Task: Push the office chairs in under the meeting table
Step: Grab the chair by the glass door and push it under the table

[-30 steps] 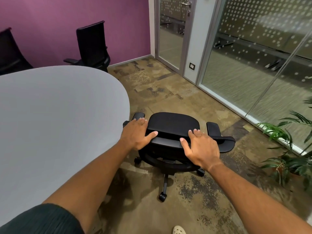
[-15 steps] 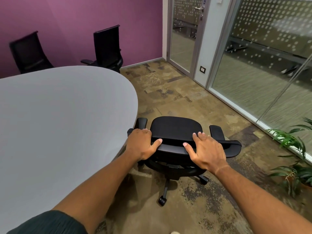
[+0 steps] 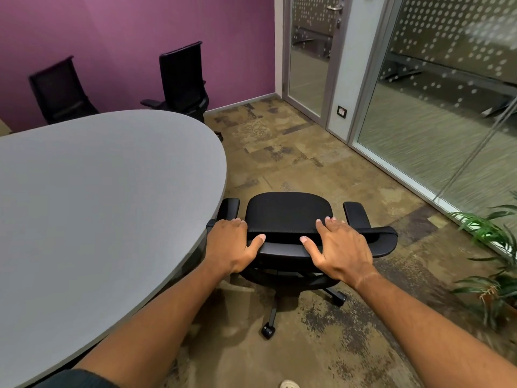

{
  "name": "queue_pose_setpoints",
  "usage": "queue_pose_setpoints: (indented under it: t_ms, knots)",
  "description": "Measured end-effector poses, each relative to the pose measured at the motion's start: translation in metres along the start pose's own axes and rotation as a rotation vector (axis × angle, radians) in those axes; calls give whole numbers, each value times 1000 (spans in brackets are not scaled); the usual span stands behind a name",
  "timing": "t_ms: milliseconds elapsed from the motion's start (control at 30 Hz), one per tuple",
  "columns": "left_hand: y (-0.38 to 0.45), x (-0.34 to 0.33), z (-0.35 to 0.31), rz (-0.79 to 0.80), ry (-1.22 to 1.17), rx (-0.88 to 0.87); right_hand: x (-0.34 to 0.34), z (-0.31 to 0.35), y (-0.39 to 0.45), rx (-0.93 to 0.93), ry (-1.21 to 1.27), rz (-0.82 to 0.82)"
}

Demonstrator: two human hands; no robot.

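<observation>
A black office chair (image 3: 289,211) on castors stands just off the rounded end of the grey meeting table (image 3: 98,191). I see it from behind and above. My left hand (image 3: 229,245) grips the left part of its backrest top, thumb underneath. My right hand (image 3: 340,247) grips the right part the same way. The chair's left armrest (image 3: 230,207) sits right at the table's edge. Two more black chairs (image 3: 183,79) (image 3: 60,92) stand at the table's far side by the purple wall.
A glass partition (image 3: 436,107) and a glass door (image 3: 307,57) run along the right. Potted plants (image 3: 492,264) stand at the right edge near the chair. Patterned brown carpet (image 3: 302,158) lies open beyond the chair. A shoe tip (image 3: 289,384) shows at the bottom.
The view has swung left, so the far chairs and more of the purple wall have come into sight. Both hands keep their hold on the backrest, and the chair stays at the table's end.
</observation>
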State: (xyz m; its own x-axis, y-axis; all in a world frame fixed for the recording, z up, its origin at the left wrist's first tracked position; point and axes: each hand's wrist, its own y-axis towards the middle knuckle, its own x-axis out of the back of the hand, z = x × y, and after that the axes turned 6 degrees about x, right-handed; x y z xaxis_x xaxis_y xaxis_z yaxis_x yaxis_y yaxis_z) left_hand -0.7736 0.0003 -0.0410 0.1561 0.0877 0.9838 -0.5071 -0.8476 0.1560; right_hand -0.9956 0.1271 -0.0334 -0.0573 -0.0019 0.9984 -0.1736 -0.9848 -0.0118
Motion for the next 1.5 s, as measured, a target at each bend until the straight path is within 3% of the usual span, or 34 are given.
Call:
queue_pose_setpoints:
  t_ms: [1500]
  knots:
    - [-51, 5, -9, -9, -93, 128, -4, 11, -32, 63, 6, -14]
